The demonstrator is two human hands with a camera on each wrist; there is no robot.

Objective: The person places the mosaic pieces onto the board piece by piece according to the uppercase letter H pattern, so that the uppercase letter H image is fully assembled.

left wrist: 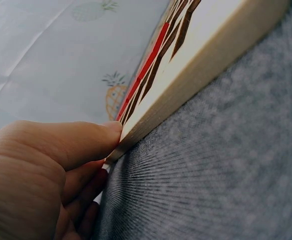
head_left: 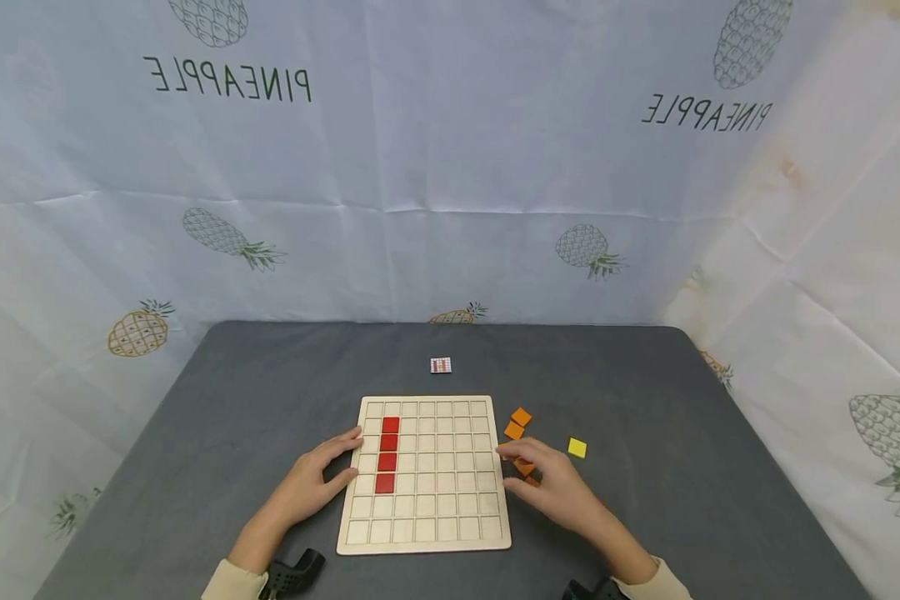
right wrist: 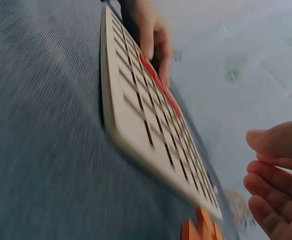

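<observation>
A pale wooden board cut into a grid of square cells lies on the table. Several red square tiles form one column on its left side. My left hand rests along the board's left edge, with its thumb and fingertips touching that edge. Over the right edge hovers my right hand, partly covering several orange square tiles beside the board. In the right wrist view its fingers are loosely bent, with nothing between them and the thumb.
A yellow tile lies to the right of the orange ones. Beyond the board's far edge is a small patterned card. A white cloth with pineapple prints hangs behind the dark grey table.
</observation>
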